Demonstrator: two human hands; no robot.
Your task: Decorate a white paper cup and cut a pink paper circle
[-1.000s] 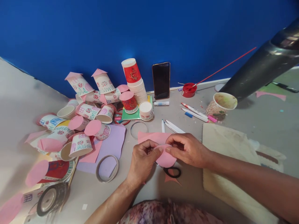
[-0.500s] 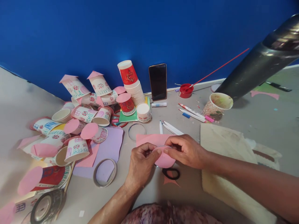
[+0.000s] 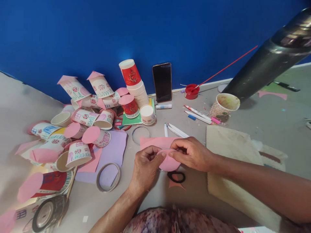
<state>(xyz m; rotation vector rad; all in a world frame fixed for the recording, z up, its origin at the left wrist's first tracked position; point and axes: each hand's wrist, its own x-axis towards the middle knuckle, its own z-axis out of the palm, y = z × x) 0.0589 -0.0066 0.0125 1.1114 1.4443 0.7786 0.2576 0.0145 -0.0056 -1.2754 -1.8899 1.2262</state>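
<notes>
Between my hands is a pink paper circle, held over the front of the table. My left hand pinches its left upper edge, thumb on the face and fingers behind. My right hand grips the right upper edge the same way, the two thumbs close together. Just below the circle lies a pair of scissors with black handles, mostly hidden, over a pink paper scrap. A pink sheet lies flat behind my hands.
Decorated paper cups with pink paper tops crowd the left, near tape rolls. Behind stand a cup stack and a phone. Markers, red paint, a stained cup, a black bottle and a cloth are to the right.
The view has shifted slightly, so everything sits a little higher and to the left. Both hands keep the same pinch on the pink circle.
</notes>
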